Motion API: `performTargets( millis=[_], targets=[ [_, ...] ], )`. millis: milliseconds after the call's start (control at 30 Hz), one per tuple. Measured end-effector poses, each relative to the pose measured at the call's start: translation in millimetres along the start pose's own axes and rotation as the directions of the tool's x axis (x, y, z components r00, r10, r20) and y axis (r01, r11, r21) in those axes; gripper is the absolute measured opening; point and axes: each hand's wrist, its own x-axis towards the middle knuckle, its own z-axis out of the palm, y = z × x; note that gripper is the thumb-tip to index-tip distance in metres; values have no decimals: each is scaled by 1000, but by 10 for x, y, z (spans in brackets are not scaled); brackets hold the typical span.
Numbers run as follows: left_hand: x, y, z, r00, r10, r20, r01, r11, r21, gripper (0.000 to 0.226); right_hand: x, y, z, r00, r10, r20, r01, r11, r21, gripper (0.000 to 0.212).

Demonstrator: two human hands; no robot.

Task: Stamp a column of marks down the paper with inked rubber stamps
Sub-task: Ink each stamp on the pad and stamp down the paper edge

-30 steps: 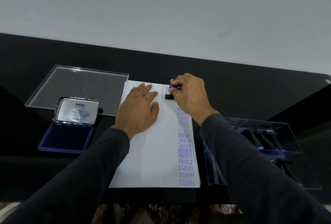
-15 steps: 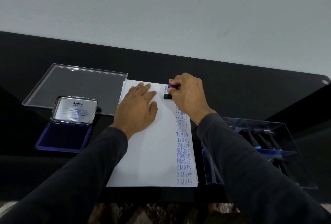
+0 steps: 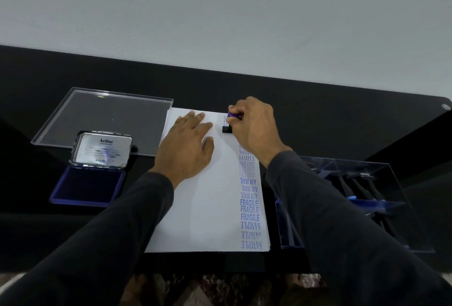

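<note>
Paper [image 3: 208, 195] is my landmark: a white sheet lying lengthwise away from me on the black table [image 3: 330, 122], its long axis running from near edge to far edge. Down its right margin runs the column of blue marks [image 3: 249, 198], SAMPLE, FRAGILE, AIR MAIL, FAX OUT, SAMPLE again, climbing toward the far end. My right hand [image 3: 254, 129] sits at the paper's far right corner, fingers curled round the purple handle of the stamp [image 3: 228, 123], whose black base appears to rest on the sheet just beyond the top of the column. I cannot tell how hard it is pressed. My left hand [image 3: 188, 144] lies flat on the far half of the paper, fingers straight and slightly spread, just left of the stamp and not touching it.

As I judge it, the column has nearly reached the far edge. The ink pad [image 3: 88, 183], open, lies well left of the paper, on the left hand's side, so re-inking means the right hand crossing over. The clear box of stamps [image 3: 367, 198] sits just right of the paper.
</note>
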Motion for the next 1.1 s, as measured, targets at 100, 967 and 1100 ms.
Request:
performTargets(
  millis=[100,967,1100],
  targets=[
    [1,-3,2,1000,-3,-5,3,1000,7,51,-51,14,20,1000,-7,-11,7,1000,13,20],
    [1,-13,20,1000,1,-10,-1,1000,-8,51,-67,27,55,998,-38,-56,36,999,-36,18],
    [-5,-16,23,1000,-4,-8,4,1000,-10,51,-29,10,64,999,-4,-42,3,1000,-5,22]
  ],
)
